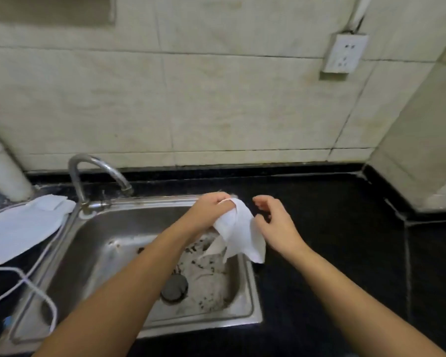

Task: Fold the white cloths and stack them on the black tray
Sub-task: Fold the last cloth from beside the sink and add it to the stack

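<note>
My left hand (211,210) grips the top of a white cloth (242,233), which hangs crumpled over the right rim of the sink. My right hand (276,222) hovers just to the right of the cloth with its fingers loosely curled; it holds nothing, and its thumb is close to the cloth's edge. More white cloths (26,225) lie spread at the far left, on a dark surface beside the faucet. I cannot make out a black tray as such.
A steel sink (250,295) with a drain plug (174,288) lies below my arms. A curved faucet (88,171) stands at its back left. White cords (36,287) run along the left. Black countertop (332,228) extends to the right, with a tiled wall and a socket (343,54) behind.
</note>
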A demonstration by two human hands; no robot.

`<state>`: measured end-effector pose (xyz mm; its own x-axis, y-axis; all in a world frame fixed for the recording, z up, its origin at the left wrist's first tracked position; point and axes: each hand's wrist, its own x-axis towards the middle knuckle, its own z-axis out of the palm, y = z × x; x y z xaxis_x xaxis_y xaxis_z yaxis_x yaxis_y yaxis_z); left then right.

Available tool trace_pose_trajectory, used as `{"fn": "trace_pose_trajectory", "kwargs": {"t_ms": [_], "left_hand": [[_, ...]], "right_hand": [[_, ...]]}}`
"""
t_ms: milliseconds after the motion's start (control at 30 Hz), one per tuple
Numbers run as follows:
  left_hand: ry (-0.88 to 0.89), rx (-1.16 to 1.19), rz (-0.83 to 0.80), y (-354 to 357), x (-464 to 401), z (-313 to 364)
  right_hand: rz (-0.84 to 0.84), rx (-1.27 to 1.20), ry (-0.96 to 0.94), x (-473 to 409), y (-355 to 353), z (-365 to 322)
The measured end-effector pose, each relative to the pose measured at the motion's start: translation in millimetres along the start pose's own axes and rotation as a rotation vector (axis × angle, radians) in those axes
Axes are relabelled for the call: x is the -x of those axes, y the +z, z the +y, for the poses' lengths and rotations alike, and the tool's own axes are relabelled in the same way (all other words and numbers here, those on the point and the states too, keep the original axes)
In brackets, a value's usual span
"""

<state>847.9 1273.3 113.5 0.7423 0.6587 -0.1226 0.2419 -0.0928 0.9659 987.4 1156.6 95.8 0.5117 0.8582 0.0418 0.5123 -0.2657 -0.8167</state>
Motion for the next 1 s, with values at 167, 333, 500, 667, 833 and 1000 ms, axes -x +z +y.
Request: {"fn": "trace_pose_trajectory", "kwargs": {"t_ms": [167,333,500,667,833,1000], "left_hand": [[0.073,-0.215,-0.014,105.4,-44.8,44.1],[0.125,-0.359,-0.025,148.2,-66.7,71.8],[0.083,-0.441,0.105,137.0,-89.3,68.7],[0.067,-0.432,0.134,131.8,-110.5,66.4],[0.174,-0.257,0.149,149.2,-115.5,65.0],[0.082,-0.334,-0.089,168.3,-99.8,14.0]], "right_hand": [[-0.111,0.050,-0.038,7.6,-66.5,46.4],[-0.002,0.037,0.091,-6.2,-107.4,73.6],[0.048,0.131,0.079,-33.1,-162.5,101.0],[0.183,0.067,0.090,-58.7,-230.1,119.4],[0.218,-0.056,0.014,-62.0,-260.7,122.3],[0.043,-0.096,0.041,-25.8,-253.1,170.2]]}}
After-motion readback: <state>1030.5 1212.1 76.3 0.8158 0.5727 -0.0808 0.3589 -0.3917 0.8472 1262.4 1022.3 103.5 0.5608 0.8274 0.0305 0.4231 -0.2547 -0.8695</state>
